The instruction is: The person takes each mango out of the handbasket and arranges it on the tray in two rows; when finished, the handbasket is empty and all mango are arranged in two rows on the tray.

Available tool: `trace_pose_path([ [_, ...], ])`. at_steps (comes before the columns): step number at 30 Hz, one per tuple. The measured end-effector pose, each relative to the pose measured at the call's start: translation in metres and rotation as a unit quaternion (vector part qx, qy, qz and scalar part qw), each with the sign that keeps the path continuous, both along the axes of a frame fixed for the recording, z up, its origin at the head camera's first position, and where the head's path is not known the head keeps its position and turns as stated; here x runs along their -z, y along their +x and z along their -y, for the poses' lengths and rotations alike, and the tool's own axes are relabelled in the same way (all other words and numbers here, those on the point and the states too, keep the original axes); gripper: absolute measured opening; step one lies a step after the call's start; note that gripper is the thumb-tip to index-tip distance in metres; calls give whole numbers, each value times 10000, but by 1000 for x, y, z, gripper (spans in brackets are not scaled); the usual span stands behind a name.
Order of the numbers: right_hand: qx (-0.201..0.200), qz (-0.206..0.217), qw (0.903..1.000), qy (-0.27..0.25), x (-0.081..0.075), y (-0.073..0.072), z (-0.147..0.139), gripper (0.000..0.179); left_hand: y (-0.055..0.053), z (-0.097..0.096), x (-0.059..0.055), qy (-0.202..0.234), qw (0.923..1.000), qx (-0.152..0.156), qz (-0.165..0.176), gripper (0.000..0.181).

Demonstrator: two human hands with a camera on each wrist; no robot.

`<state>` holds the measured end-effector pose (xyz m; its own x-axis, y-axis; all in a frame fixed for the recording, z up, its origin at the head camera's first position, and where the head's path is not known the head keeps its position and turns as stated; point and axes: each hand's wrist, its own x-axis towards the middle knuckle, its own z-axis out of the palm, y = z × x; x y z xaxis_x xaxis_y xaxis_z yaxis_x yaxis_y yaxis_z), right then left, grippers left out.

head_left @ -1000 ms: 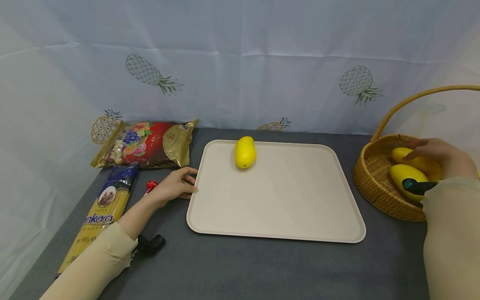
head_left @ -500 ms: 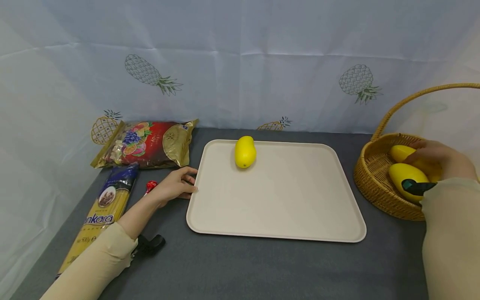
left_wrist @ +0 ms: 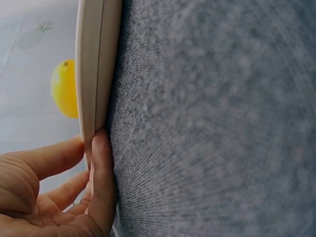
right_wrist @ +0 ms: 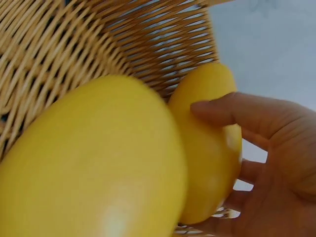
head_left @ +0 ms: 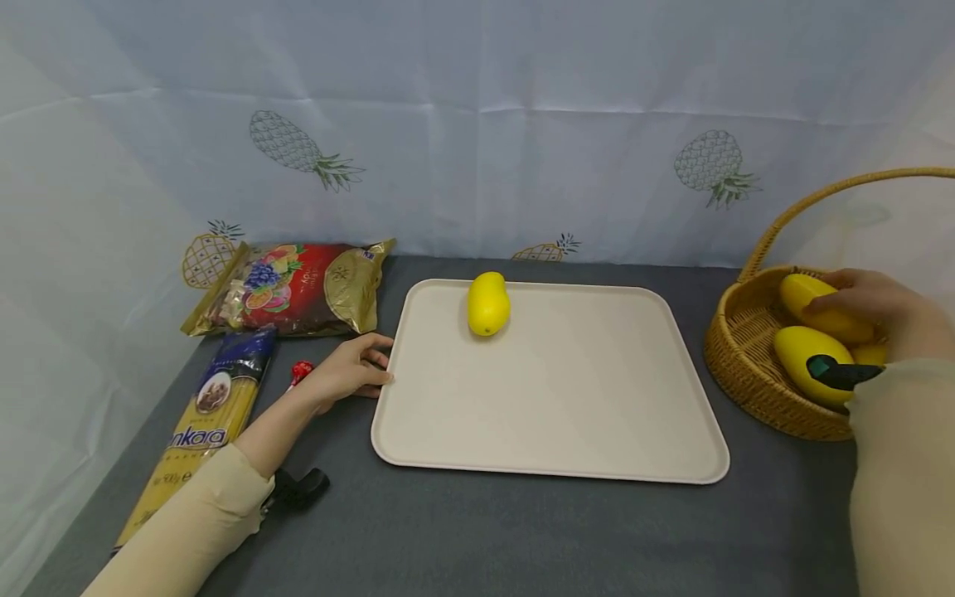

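Observation:
In the head view my left hand (head_left: 349,370) is at the left edge of a beige tray (head_left: 582,381). The left wrist view shows the thumb on the tray's rim (left_wrist: 91,74) and a finger on its other side, pinching it. A yellow mango (head_left: 488,304) lies at the tray's back left. My right hand (head_left: 884,303) reaches into a wicker basket (head_left: 776,414) and grips another mango (head_left: 821,308), thumb across it in the right wrist view. A larger-looking mango (right_wrist: 94,168) sits beside it, nearer that camera. Part of one more yellow fruit (head_left: 871,355) shows under the hand.
At the left lie a red and gold candy bag (head_left: 298,286), a pack of spaghetti (head_left: 201,431) and a red-wrapped lollipop (head_left: 301,371). The basket's tall handle (head_left: 791,211) arches above the right hand. A pineapple-print cloth (head_left: 477,166) hangs behind the table.
My right hand has shifted slightly right in the basket, and the mango in its grip has turned and come further into view. The left hand and tray look unmoved.

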<state>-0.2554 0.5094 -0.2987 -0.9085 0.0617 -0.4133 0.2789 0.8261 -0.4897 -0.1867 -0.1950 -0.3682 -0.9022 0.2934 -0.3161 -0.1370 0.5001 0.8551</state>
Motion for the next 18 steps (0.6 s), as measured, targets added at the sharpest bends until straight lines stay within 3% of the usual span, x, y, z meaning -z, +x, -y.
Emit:
trace_pose_path([
  [6,18,-733,9968,310,-8,-5,3,100,0,0,-1,15,10000,-4,-21,59],
  [14,-432,-468,9980,-11,-35,-3,23,99,0,1,-1,26,10000,7,-7,59],
  [18,-666,-344,9971,-108,-41,-2,30,95,-1,1,-1,27,10000,24,-8,59],
])
